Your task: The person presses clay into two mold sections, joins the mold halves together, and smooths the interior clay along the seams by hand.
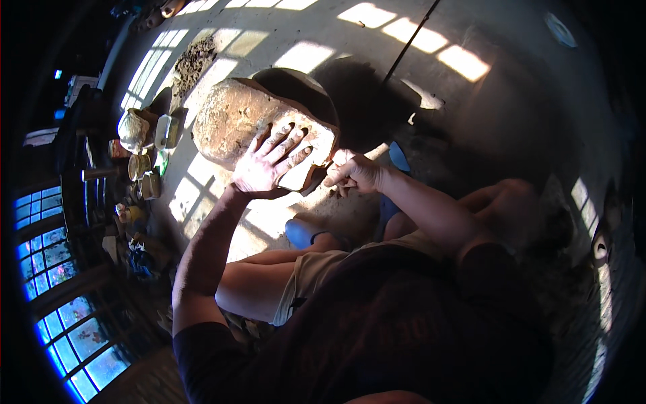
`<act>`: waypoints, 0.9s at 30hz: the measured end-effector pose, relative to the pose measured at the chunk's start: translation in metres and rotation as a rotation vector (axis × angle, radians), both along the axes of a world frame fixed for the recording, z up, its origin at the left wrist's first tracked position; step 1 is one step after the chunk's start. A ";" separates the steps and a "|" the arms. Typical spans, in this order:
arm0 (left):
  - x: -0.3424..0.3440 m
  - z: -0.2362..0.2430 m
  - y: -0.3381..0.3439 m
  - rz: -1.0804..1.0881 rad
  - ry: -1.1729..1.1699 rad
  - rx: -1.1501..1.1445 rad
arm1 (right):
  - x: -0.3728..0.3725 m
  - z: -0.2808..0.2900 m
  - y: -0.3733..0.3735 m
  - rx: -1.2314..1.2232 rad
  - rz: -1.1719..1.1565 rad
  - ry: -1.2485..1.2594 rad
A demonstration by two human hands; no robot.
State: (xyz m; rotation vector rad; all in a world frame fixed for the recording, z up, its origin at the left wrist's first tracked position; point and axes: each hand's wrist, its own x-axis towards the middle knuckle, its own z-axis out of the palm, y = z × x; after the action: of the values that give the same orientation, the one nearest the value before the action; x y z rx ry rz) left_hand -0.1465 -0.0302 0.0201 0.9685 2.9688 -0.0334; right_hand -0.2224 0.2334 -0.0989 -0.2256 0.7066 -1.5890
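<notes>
A big, rough tan clay pot point(232, 118) rests on the floor in front of me, sunlit on its near side. Its wide mouth, dark inside, faces away to the upper right, and the edge nearest me is uneven. My left hand point(269, 161) lies flat on the pot's wall with the fingers spread. Beside the pot's right edge, my right hand point(356, 173) is closed with curled fingers. What it grips, if anything, is hidden. A pale streak point(378, 151) shows just past its knuckles; I cannot tell whether it is a stick or light.
Blue slippers point(303, 233) are on my feet below the pot. At the left stand a plastic-wrapped bundle point(134, 129), a clear tub point(166, 131) and several small containers point(139, 167). Dark crumbly lumps point(195, 64) lie beyond the pot. A thin dark rod point(410, 42) extends at the top.
</notes>
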 end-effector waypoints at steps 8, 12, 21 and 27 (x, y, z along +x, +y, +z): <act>0.003 -0.002 -0.008 -0.054 -0.018 -0.006 | -0.002 0.021 0.001 0.636 0.172 1.275; 0.003 -0.001 -0.009 -0.052 -0.039 -0.027 | 0.002 0.005 0.009 0.558 0.011 1.933; -0.001 0.001 -0.001 -0.043 -0.006 -0.006 | -0.004 0.041 0.002 0.539 0.255 0.816; -0.001 -0.006 -0.009 -0.039 -0.013 -0.050 | -0.036 0.019 0.026 0.188 -0.130 0.955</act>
State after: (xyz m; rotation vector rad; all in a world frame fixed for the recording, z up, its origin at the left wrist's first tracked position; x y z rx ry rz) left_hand -0.1470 -0.0397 0.0145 1.0171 2.9218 -0.1007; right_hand -0.2579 0.2593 -0.0801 -0.8384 1.6179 -1.4779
